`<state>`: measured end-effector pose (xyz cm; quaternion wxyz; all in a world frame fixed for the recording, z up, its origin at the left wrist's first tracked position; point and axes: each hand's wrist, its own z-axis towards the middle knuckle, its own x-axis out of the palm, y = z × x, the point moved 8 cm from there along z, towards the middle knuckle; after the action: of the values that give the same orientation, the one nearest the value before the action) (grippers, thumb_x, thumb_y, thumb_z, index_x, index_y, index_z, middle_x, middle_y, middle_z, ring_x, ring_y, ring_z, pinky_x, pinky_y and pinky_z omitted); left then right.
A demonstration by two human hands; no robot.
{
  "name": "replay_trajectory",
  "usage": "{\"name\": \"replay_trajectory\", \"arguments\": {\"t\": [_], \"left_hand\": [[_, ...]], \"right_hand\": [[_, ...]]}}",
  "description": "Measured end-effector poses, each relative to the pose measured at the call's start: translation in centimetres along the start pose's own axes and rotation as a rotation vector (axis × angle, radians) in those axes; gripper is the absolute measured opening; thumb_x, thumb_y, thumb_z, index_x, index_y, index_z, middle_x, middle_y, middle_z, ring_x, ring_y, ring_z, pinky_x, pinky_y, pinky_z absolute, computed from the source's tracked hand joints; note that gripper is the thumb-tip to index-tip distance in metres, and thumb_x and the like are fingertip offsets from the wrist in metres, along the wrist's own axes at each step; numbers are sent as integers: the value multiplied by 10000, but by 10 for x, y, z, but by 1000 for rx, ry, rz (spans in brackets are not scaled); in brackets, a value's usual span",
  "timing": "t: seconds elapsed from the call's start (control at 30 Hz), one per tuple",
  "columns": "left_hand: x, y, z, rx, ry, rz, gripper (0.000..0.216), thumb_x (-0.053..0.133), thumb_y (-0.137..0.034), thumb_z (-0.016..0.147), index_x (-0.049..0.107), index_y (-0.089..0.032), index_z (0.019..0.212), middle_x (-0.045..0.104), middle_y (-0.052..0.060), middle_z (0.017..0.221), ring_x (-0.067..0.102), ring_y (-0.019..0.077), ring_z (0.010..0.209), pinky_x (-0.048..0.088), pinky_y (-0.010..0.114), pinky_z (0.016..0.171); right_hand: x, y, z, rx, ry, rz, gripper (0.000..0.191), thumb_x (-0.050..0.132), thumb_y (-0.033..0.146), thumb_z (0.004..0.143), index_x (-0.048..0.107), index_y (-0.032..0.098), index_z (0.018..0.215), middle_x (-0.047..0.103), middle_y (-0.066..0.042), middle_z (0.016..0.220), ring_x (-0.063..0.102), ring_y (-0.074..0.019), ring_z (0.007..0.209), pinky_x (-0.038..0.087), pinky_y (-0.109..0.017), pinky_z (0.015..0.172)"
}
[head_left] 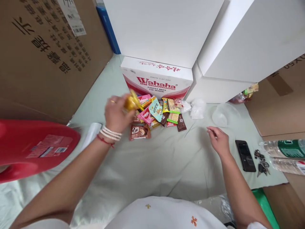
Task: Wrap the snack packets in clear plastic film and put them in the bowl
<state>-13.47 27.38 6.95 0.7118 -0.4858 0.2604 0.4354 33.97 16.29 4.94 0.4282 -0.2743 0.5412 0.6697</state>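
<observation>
My left hand (118,113), slightly blurred, is closed on a shiny yellow snack packet (132,101). It is raised at the left side of a pile of wrapped snacks. In that pile lie a light-blue pouch (156,109), a pink wafer packet (146,115), crackers in clear and green wrap (173,117) and a dark brown packet (181,123). A brown cake packet (140,131) lies at the pile's near left edge. Over the cloth to the right hangs my right hand (218,140), its fingers curled together with nothing visible in them. The clear plastic bowl (219,116) is the nearest thing to it.
Behind the snacks stands a Wahaha water carton (157,83) against white boxes (162,28). A red jug (35,148) and a large cardboard box (52,57) are at left. At right are a phone (245,156), keys (262,165) and plastic bottles (289,148).
</observation>
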Motion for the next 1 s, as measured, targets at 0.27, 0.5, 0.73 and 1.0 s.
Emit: {"name": "replay_trajectory", "arguments": {"t": [0.27, 0.5, 0.73, 1.0], "left_hand": [[35, -96, -142, 272, 253, -178, 784, 717, -307, 837, 398, -235, 1549, 467, 183, 1528, 423, 377, 1444, 344, 606, 1196], [-26, -37, -240, 26, 207, -285, 414, 581, -353, 953, 563, -269, 1358, 629, 124, 1308, 657, 276, 1160, 600, 452, 946], [-32, -37, -259, -136, 262, -405, 213, 519, -362, 975, 686, -245, 913, 698, 42, 851, 692, 197, 774, 587, 312, 680], [-42, -66, -253, -99, 243, -480, 211, 527, -366, 968, 706, -255, 978, 730, 74, 948, 708, 213, 838, 591, 337, 747]], "right_hand": [[96, 71, 132, 79, 161, -294, 377, 442, 249, 1022, 652, 121, 1308, 623, -196, 1297, 614, -285, 1106, 457, -359, 926], [81, 65, 120, 154, 186, -390, 313, 395, 208, 1034, 678, 140, 1150, 640, -163, 1167, 621, -242, 966, 428, -324, 810], [72, 65, 114, 126, 108, -338, 322, 422, 284, 1039, 662, 146, 1203, 632, -166, 1237, 609, -252, 1029, 433, -331, 852], [91, 73, 138, 210, 293, -352, 248, 549, 181, 931, 727, 138, 1098, 712, -185, 1147, 642, -251, 1020, 442, -319, 825]]}}
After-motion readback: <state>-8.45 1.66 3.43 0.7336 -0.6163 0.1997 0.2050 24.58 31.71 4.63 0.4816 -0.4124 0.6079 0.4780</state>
